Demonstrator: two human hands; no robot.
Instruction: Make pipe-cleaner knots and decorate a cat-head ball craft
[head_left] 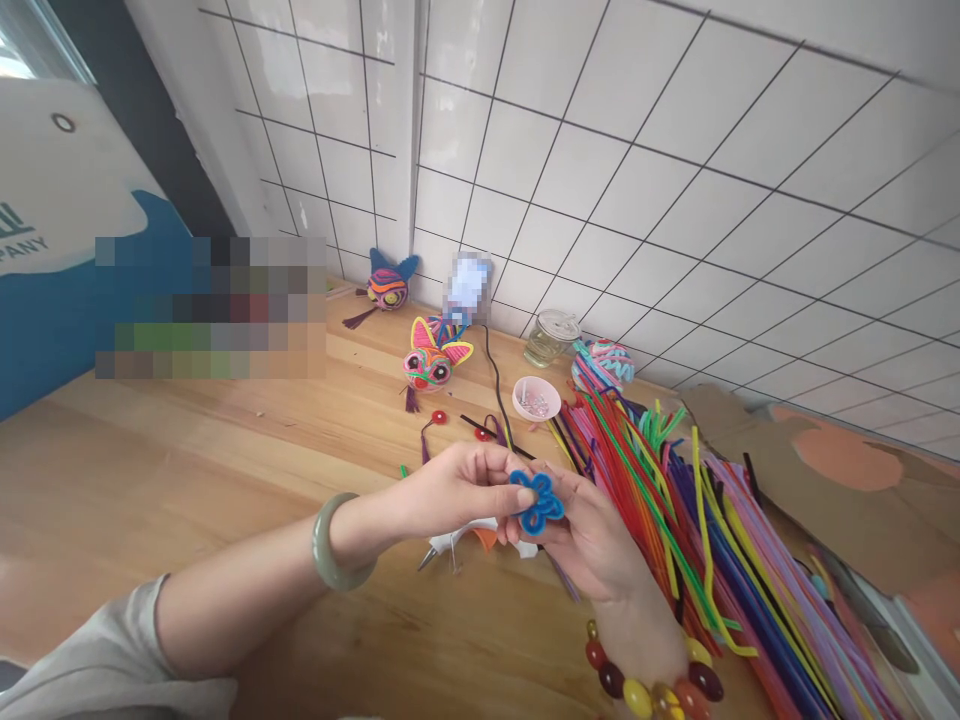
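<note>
A blue pipe-cleaner flower [537, 512] with looped petals is held up between both hands above the wooden table [300, 640]. My left hand [472, 492], with a pale green bangle on its wrist, presses its thumb on the flower's middle. Around the flower's right side curl the fingers of my right hand [589, 535], whose wrist wears a beaded bracelet. Below the hands lies a white and orange glue gun [450, 540] with a metal nozzle, partly hidden by them.
Many coloured pipe cleaners [675, 520] spread at the right beside cardboard [795, 480]. Behind stand a pink bowl [536, 398], a lidded glass jar [550, 338], a striped ball [602, 366], a phone [468, 285] with a dark cable, and two cat-like heads, one orange-pink [426, 368], one blue-eared [388, 286].
</note>
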